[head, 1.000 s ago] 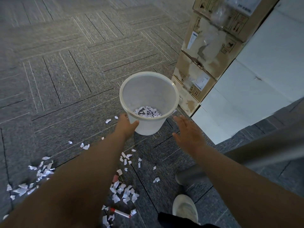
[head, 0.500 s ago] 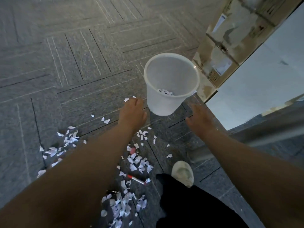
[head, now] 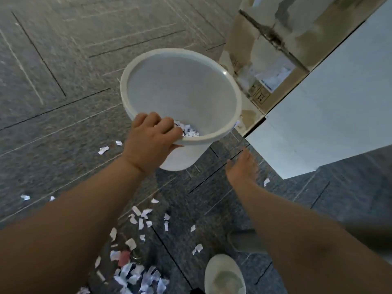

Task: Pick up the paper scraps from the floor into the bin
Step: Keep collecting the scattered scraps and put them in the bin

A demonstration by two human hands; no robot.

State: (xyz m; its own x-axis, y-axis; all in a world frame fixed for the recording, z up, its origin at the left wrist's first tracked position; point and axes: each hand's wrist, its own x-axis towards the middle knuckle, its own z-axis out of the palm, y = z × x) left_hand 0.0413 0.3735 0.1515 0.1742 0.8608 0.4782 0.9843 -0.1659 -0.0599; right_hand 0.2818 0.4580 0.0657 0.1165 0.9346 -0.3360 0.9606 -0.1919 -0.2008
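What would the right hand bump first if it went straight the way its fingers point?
Likely the cardboard box, at its low corner beside the bin; depth is unclear.

Your single head-worn wide-angle camera looks forward and steeply down at the grey carpet-tile floor (head: 63, 134), close above the white round plastic bin (head: 180, 92) near mid-frame.

The bin (head: 180, 92) is white plastic, smooth and mostly matt, with one small bright glint on its far rim. The paper scraps (head: 144, 217) are thin matt white paper with torn edges. The floor (head: 63, 134) is grey carpet tile, rough and fibrous, with thin pale and dark lines. The cardboard boxes (head: 265, 49) by the floor's top right corner look tan, dull and scuffed. The panel (head: 328, 102) beside them is smooth, flat white.
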